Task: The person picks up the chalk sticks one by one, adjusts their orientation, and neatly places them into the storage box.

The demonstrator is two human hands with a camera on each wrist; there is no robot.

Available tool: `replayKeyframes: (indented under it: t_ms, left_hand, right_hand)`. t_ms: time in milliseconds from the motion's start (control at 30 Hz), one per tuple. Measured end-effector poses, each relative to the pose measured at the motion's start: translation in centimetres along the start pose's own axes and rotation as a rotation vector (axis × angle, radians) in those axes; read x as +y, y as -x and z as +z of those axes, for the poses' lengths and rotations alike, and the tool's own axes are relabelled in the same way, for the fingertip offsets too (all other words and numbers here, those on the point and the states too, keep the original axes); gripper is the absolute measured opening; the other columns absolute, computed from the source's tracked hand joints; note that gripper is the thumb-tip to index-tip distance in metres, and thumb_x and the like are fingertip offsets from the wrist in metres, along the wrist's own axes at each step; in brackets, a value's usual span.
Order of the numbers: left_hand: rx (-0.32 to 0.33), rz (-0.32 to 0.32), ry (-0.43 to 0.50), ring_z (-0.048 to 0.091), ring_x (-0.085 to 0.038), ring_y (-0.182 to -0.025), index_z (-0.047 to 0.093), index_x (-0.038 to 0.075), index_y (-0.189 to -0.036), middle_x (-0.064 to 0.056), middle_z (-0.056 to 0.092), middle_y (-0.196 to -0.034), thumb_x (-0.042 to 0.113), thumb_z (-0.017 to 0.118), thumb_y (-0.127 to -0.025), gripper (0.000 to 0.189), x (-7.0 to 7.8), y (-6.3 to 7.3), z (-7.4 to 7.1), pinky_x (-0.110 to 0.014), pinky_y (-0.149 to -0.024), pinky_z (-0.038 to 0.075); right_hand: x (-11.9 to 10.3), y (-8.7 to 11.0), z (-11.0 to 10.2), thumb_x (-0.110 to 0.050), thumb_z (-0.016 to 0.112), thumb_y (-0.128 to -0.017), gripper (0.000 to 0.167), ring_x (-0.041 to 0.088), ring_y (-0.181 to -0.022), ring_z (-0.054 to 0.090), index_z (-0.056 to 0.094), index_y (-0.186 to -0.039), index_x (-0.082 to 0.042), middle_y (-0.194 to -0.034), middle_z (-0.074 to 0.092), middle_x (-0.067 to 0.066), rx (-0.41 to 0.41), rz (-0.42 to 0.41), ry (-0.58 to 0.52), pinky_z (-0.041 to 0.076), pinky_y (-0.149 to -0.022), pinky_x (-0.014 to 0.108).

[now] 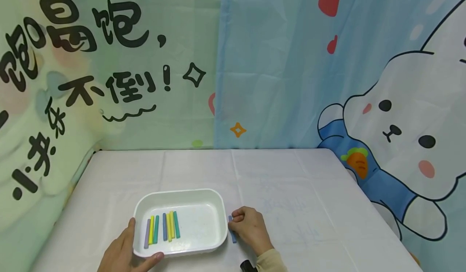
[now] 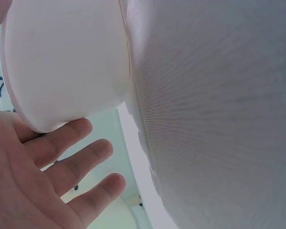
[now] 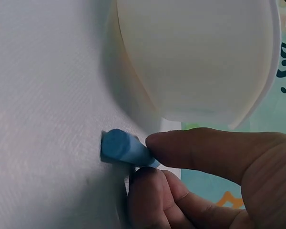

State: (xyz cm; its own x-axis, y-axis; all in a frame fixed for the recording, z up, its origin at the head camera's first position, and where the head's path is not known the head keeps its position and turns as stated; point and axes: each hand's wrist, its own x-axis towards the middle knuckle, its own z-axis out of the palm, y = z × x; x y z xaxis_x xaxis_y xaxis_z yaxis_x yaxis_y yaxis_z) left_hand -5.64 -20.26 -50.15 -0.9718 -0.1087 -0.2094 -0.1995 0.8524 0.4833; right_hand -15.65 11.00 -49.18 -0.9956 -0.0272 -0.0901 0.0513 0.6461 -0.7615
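Observation:
A white tray [image 1: 200, 223] holds two small groups of chalk sticks in purple, yellow, green and blue, lying side by side in its left half. My left hand [image 1: 120, 249] spans the tray's near left corner, thumb along the near side and fingers on the left side. In the left wrist view the fingers of that hand [image 2: 38, 176] look extended, one touching the tray's rim [image 2: 19, 107]. Right of the tray, my right hand [image 1: 251, 227] pinches a blue chalk stick [image 1: 234, 237] between thumb and fingers. The right wrist view shows this chalk's [image 3: 117, 145] round end close to the cloth.
A white cloth [image 1: 291, 191] with faint creases covers the table. Behind it hang printed curtains [image 1: 269, 81], with dark lettering at left and a cartoon rabbit [image 1: 393, 175] at right. Part of a black object [image 1: 247, 266] shows beside the right sleeve [image 1: 271, 261].

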Motion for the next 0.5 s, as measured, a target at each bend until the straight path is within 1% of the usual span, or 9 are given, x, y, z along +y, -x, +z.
replayKeyframes:
  t_ms: [133,300,500]
  left_hand:
    - [-0.001,-0.007,-0.001,0.042,-0.053,-0.133,0.009,-0.015,-0.155,-0.037,0.032,-0.153,0.085,0.061,-0.074,0.139,0.03,-0.03,0.03,-0.065,-0.105,0.041]
    - [0.000,0.005,0.004,0.042,-0.053,-0.134,0.010,-0.016,-0.154,-0.037,0.032,-0.153,0.084,0.063,-0.075,0.138,0.05,0.03,0.02,-0.065,-0.105,0.041]
    - [-0.002,0.000,-0.013,0.043,-0.053,-0.133,0.009,-0.016,-0.154,-0.037,0.032,-0.153,0.085,0.061,-0.075,0.138,0.32,-0.07,-0.15,-0.066,-0.104,0.042]
  right_hand:
    - [0.00,-0.01,0.00,-0.003,0.083,-0.075,0.021,0.013,-0.070,0.062,0.073,-0.094,-0.001,-0.077,0.067,0.000,0.006,-0.019,0.009,0.056,-0.065,0.028]
    - [0.20,-0.08,-0.13,-0.001,0.082,-0.074,0.021,0.012,-0.069,0.063,0.074,-0.093,-0.001,-0.076,0.068,0.000,0.005,-0.027,0.001,0.056,-0.063,0.027]
    - [0.88,-0.49,-0.80,-0.005,0.080,-0.072,0.024,0.011,-0.070,0.063,0.076,-0.096,-0.003,-0.077,0.069,-0.001,-0.004,0.007,-0.058,0.055,-0.064,0.027]
